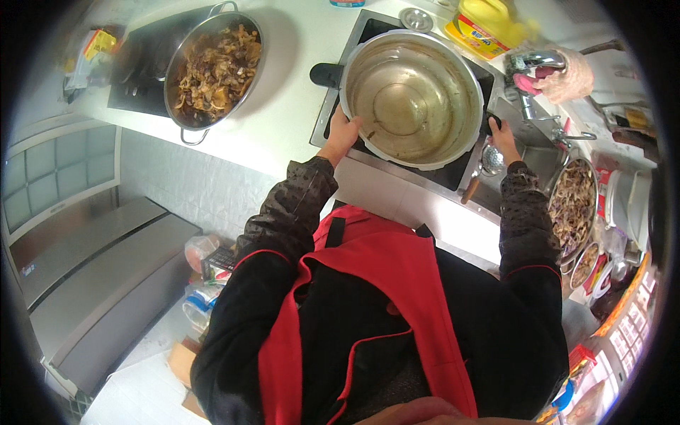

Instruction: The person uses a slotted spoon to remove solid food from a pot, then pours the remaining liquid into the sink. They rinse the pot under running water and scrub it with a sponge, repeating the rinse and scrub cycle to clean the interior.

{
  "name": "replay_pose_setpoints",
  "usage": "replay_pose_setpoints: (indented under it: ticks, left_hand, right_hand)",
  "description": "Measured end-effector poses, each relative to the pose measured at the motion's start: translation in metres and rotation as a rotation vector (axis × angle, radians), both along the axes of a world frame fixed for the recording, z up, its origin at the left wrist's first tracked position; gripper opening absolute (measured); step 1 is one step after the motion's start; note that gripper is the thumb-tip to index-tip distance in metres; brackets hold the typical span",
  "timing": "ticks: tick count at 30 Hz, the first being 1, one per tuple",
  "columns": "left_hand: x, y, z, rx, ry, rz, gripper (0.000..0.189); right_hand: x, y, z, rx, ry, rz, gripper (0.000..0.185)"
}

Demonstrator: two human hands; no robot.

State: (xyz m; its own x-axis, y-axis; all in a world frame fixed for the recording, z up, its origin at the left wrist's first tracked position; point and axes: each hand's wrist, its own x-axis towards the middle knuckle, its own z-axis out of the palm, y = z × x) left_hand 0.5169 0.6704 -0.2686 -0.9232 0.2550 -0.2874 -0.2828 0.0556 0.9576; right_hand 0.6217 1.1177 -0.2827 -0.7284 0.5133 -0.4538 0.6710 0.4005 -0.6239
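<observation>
A wide metal pressure-cooker pot (pixel 411 101) sits over a black cooktop (pixel 457 172) in front of me, its lid off. Brown stains and a small dark scrap mark its bare inside. My left hand (pixel 342 135) holds the pot's near left rim, thumb along the edge, just below a black handle (pixel 326 75). On the opposite side, my right hand (pixel 504 141) grips a short dark side handle (pixel 494 118). I cannot tell whether the pot's base rests fully on the cooktop.
To the left, a two-handled steel pan (pixel 218 74) of cooked food stands by another cooktop (pixel 141 66). A yellow jug (pixel 481 26) and small metal lid (pixel 416 20) stand behind the pot. A perforated skimmer (pixel 493 159) lies by the sink (pixel 536 154); a food-filled basin (pixel 574 204) is farther right.
</observation>
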Motion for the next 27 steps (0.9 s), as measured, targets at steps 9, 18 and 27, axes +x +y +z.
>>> replay_pose_setpoints:
  ticks: [9, 18, 27]
  left_hand:
    - [0.001, -0.004, 0.013, -0.065, -0.001, -0.057, 0.054]
    - [0.016, -0.017, 0.027, -0.144, 0.050, -0.007, 0.063]
    - [0.117, 0.012, 0.133, -0.122, 0.382, -0.142, 0.008]
  right_hand:
    - [0.004, -0.004, 0.000, 0.224, 0.084, 0.046, 0.063]
    - [0.014, -0.049, 0.057, 0.698, 0.419, 0.186, 0.041]
    - [-0.025, -0.106, 0.092, 0.637, 0.719, 0.350, 0.026]
